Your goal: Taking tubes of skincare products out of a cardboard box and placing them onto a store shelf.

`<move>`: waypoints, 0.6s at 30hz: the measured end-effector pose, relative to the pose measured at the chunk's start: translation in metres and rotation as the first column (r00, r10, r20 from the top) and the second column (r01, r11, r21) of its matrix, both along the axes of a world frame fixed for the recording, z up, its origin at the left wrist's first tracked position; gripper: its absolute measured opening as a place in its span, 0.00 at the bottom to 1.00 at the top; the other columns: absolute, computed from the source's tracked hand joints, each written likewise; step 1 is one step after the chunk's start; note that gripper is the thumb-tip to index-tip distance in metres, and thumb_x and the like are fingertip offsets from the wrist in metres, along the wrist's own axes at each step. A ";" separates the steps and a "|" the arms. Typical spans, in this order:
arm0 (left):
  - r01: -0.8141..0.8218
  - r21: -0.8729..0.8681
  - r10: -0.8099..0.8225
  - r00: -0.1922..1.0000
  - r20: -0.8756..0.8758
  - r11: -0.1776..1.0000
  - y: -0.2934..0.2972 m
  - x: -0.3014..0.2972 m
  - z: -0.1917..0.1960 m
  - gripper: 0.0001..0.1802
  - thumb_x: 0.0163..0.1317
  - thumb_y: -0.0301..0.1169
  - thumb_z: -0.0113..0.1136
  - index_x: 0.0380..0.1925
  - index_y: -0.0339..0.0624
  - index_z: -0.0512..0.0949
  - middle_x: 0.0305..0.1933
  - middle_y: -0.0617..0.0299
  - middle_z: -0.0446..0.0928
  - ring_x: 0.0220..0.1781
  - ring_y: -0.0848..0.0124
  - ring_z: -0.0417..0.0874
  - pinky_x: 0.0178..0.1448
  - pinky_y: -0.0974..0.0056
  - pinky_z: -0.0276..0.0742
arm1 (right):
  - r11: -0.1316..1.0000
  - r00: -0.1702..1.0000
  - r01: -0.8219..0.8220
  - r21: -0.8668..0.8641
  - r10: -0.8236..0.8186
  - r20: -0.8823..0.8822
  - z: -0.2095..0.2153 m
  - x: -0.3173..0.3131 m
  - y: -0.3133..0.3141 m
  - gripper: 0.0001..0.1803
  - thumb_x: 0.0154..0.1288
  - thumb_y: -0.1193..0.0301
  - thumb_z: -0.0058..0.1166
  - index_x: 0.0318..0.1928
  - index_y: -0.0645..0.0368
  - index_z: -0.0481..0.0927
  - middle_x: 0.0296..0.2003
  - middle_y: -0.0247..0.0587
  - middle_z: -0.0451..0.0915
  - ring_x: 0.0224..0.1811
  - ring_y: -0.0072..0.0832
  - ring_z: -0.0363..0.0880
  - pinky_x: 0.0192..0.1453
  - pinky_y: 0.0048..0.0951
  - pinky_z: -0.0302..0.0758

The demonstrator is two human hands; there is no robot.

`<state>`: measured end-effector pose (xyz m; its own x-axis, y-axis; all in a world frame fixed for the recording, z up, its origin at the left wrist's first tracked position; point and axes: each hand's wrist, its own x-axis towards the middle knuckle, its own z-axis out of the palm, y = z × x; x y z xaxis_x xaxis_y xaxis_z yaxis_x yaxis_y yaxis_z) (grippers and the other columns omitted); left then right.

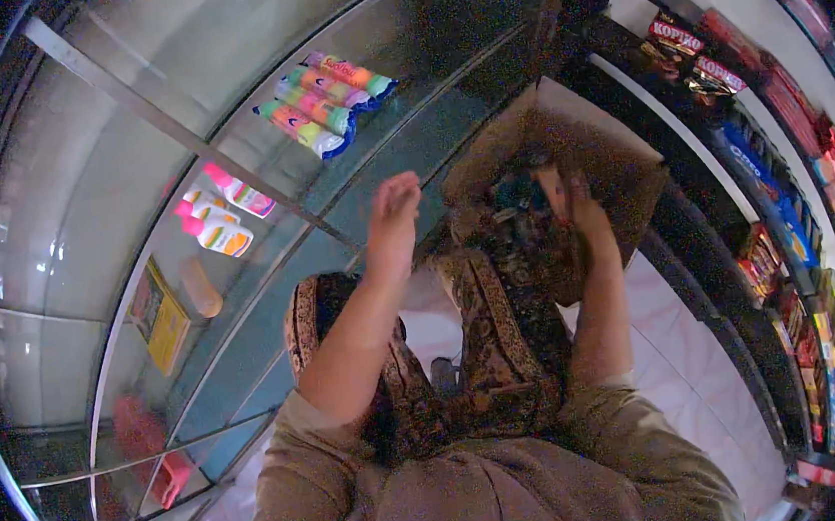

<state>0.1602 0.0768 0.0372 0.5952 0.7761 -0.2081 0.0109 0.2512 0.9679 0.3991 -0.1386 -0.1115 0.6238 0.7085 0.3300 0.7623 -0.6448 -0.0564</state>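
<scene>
My left hand (396,220) is raised in front of the glass case, left of an open cardboard box (617,136). Its fingers are loosely extended, slightly blurred, with nothing visible in them. Over the right part of the box is my right hand (584,212), its fingers pointing inward. Motion and dim light smear those fingers, so whether they grip anything does not show. Inside the box, some dark bluish-green contents (514,195) are too dim to name. Patterned trousers (494,323) cover my bent legs, close to the box.
On the left, a glass display case (195,141) holds white bottles with pink caps (223,219), colourful tube packs (327,103), a yellow flat pack (157,321) and a red object (154,447). Snack shelves (670,121) line the right. Pale tiles (687,345) form the floor.
</scene>
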 end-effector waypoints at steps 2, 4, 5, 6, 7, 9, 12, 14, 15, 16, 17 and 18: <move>0.010 0.292 -0.043 0.993 0.108 0.956 0.008 0.007 0.005 0.11 0.55 0.27 0.54 0.39 0.43 0.71 0.41 0.64 0.72 0.46 0.75 0.70 0.46 0.65 0.69 | 0.995 0.811 0.092 -0.037 -0.096 -0.578 -0.020 0.018 -0.027 0.35 0.62 0.56 0.38 0.64 0.57 0.44 0.53 0.55 0.65 0.45 0.45 0.73 0.49 0.43 0.68; -0.098 0.543 0.121 0.993 -0.005 0.834 0.031 -0.015 0.009 0.12 0.53 0.25 0.54 0.39 0.42 0.70 0.40 0.62 0.72 0.45 0.72 0.71 0.45 0.65 0.69 | 0.967 0.574 0.129 0.218 0.106 -0.812 0.057 -0.051 0.020 0.36 0.60 0.52 0.38 0.64 0.54 0.45 0.59 0.52 0.57 0.57 0.41 0.63 0.58 0.39 0.61; -0.111 0.741 0.229 0.972 -0.058 0.662 0.038 -0.014 0.012 0.13 0.52 0.24 0.54 0.39 0.41 0.70 0.39 0.61 0.72 0.45 0.70 0.71 0.44 0.64 0.70 | 0.983 0.623 0.110 0.147 0.047 -0.781 0.062 -0.063 0.020 0.37 0.59 0.51 0.39 0.64 0.54 0.46 0.60 0.51 0.54 0.58 0.42 0.58 0.60 0.40 0.56; -0.105 0.742 0.226 0.972 -0.065 0.662 0.045 -0.012 0.015 0.13 0.52 0.24 0.54 0.39 0.41 0.70 0.39 0.61 0.72 0.45 0.70 0.71 0.44 0.64 0.70 | 0.993 0.670 0.094 0.073 -0.008 -0.743 0.064 -0.074 0.019 0.38 0.58 0.49 0.40 0.63 0.53 0.47 0.61 0.50 0.52 0.60 0.43 0.54 0.62 0.41 0.52; -0.125 0.810 0.254 0.967 -0.031 0.573 0.053 -0.007 0.016 0.13 0.51 0.24 0.55 0.39 0.40 0.70 0.39 0.59 0.71 0.44 0.67 0.72 0.44 0.63 0.69 | 0.996 0.716 0.084 -0.005 -0.064 -0.695 0.066 -0.080 0.016 0.38 0.57 0.48 0.41 0.63 0.52 0.49 0.62 0.48 0.50 0.62 0.44 0.50 0.63 0.43 0.47; -0.137 0.891 0.348 0.937 -0.024 0.432 0.078 -0.006 0.016 0.19 0.47 0.27 0.59 0.42 0.39 0.68 0.44 0.51 0.68 0.48 0.58 0.69 0.49 0.57 0.65 | 0.985 0.802 0.066 -0.159 -0.147 -0.578 0.066 -0.085 0.014 0.40 0.55 0.44 0.43 0.63 0.51 0.51 0.64 0.46 0.45 0.66 0.45 0.41 0.67 0.45 0.38; -0.131 0.973 0.559 0.829 0.003 0.190 0.114 -0.001 0.012 0.30 0.44 0.31 0.62 0.50 0.41 0.63 0.50 0.45 0.63 0.54 0.52 0.63 0.55 0.53 0.59 | 0.923 0.824 -0.113 -0.368 -0.120 -0.553 0.059 -0.079 0.020 0.41 0.54 0.43 0.42 0.63 0.52 0.51 0.64 0.47 0.44 0.66 0.46 0.42 0.67 0.45 0.39; -0.087 0.978 0.559 0.828 -0.034 0.190 0.126 0.006 0.009 0.35 0.44 0.33 0.63 0.53 0.41 0.59 0.52 0.42 0.61 0.56 0.50 0.59 0.57 0.52 0.57 | 0.909 0.827 -0.060 -0.412 -0.185 -0.530 0.040 -0.073 0.019 0.39 0.57 0.47 0.40 0.63 0.53 0.48 0.65 0.45 0.43 0.66 0.43 0.39 0.67 0.41 0.38; -0.042 0.982 0.559 0.826 -0.070 0.185 0.129 0.009 0.007 0.41 0.43 0.34 0.64 0.56 0.42 0.55 0.54 0.40 0.59 0.59 0.48 0.56 0.59 0.52 0.54 | 0.893 0.826 -0.006 -0.450 -0.249 -0.506 0.030 -0.069 0.017 0.37 0.60 0.52 0.39 0.64 0.55 0.46 0.65 0.43 0.41 0.67 0.39 0.37 0.68 0.36 0.38; -0.044 0.981 0.561 0.825 -0.070 0.187 0.132 0.007 0.003 0.41 0.43 0.34 0.64 0.56 0.42 0.55 0.54 0.40 0.59 0.59 0.48 0.56 0.59 0.52 0.54 | 0.892 0.827 -0.008 -0.451 -0.248 -0.505 0.026 -0.069 0.016 0.37 0.60 0.52 0.39 0.64 0.55 0.46 0.65 0.43 0.41 0.67 0.39 0.37 0.68 0.36 0.38; 0.046 0.973 0.611 0.772 -0.177 0.224 0.133 0.006 0.000 0.43 0.43 0.35 0.64 0.57 0.41 0.52 0.55 0.40 0.59 0.59 0.47 0.56 0.59 0.51 0.54 | 0.930 0.794 0.004 -0.368 -0.227 -0.563 0.022 -0.068 0.013 0.37 0.59 0.54 0.41 0.64 0.55 0.46 0.65 0.42 0.42 0.67 0.39 0.37 0.68 0.35 0.39; 0.131 0.955 0.653 0.704 -0.279 0.267 0.136 0.004 -0.002 0.45 0.42 0.36 0.64 0.59 0.40 0.50 0.56 0.40 0.59 0.60 0.46 0.55 0.60 0.51 0.53 | 0.959 0.760 0.021 -0.282 -0.199 -0.619 0.018 -0.066 0.012 0.37 0.59 0.56 0.43 0.64 0.55 0.45 0.65 0.42 0.42 0.67 0.38 0.38 0.68 0.35 0.40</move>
<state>0.1646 0.2126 0.0351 0.3753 0.7433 0.5537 0.7162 -0.6118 0.3358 0.3330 -0.1270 -0.0932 0.7033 0.6221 -0.3439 0.5293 -0.7813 -0.3309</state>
